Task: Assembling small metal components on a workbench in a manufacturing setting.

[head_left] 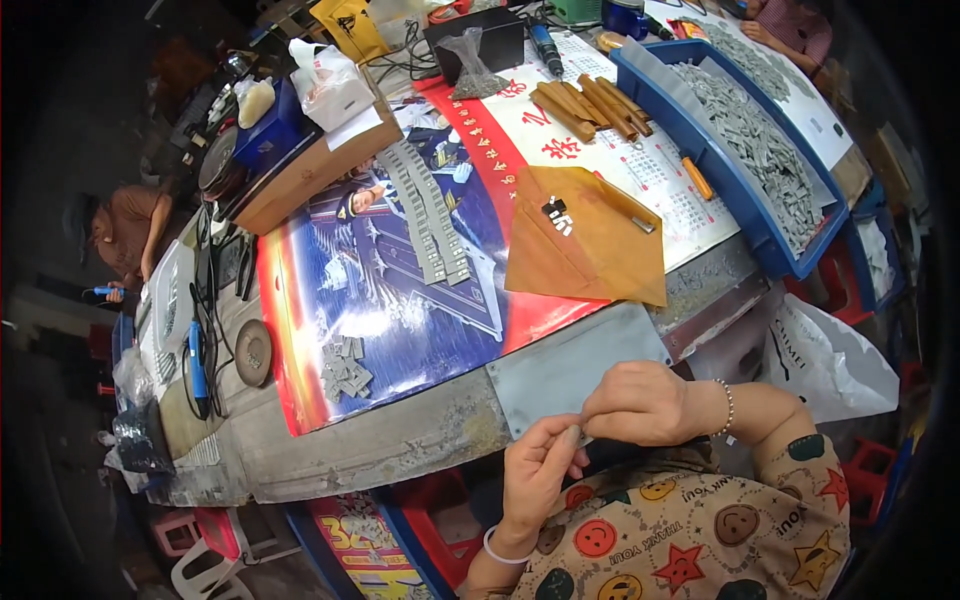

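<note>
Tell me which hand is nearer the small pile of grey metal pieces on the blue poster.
Left. The left hand lies below-right of the grey pile; the right hand sits farther right, past the grey plate.

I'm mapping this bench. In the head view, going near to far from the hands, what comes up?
Left hand and right hand → grey metal plate → orange-brown sheet → brown sticks → black box.

Layout of the workbench [400, 450]. Near edge: left hand [535, 475] and right hand [640, 405] meet, fingertips touching, just before a metal plate [570, 365]. Beyond the plate a paper sheet [585, 245] lies on the poster [400, 290]. Left of the sheet: a strip of small parts [428, 215]; nearer, a loose pile [345, 368]. Far right: a bin [740, 190] holding parts. Left of the bin, sticks [590, 105].
</note>
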A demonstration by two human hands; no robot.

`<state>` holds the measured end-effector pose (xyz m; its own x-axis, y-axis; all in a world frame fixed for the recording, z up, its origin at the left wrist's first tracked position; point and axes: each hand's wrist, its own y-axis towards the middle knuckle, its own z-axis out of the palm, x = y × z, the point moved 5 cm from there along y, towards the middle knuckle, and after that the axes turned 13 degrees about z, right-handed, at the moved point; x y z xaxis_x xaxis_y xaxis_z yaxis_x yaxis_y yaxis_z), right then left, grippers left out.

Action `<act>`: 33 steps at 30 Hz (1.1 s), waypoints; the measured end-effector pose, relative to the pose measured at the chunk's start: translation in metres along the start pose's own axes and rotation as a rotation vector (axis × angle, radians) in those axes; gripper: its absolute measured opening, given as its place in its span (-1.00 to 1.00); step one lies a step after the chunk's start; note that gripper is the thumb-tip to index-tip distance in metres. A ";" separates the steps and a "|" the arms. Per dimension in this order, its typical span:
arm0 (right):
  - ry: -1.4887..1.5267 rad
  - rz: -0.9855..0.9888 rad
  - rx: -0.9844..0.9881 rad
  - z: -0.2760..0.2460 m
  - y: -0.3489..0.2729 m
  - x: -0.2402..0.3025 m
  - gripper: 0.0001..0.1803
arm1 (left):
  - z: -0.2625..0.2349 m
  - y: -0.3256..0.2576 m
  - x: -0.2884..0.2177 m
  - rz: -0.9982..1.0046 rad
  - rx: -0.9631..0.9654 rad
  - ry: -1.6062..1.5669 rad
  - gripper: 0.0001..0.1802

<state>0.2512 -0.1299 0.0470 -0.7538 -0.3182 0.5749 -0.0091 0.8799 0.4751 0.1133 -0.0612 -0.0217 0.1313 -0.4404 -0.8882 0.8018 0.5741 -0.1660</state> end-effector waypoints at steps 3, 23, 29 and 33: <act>0.012 -0.055 0.020 0.001 -0.003 0.002 -0.81 | 0.001 -0.001 0.003 0.001 0.009 -0.011 -0.80; 1.040 1.113 0.250 0.036 -0.021 -0.040 -0.87 | -0.011 0.005 -0.002 -0.016 -0.134 0.094 -0.89; 0.931 1.046 0.292 0.045 -0.020 -0.037 -0.89 | -0.009 0.004 0.000 0.040 -0.105 0.199 -0.88; 0.729 0.901 0.233 0.040 -0.012 -0.035 -0.93 | -0.009 0.004 0.000 0.126 -0.103 0.310 -0.87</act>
<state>0.2516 -0.1153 -0.0053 0.0025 0.3906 0.9206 0.1575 0.9089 -0.3861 0.1115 -0.0528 -0.0259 0.0298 -0.1399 -0.9897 0.7257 0.6839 -0.0749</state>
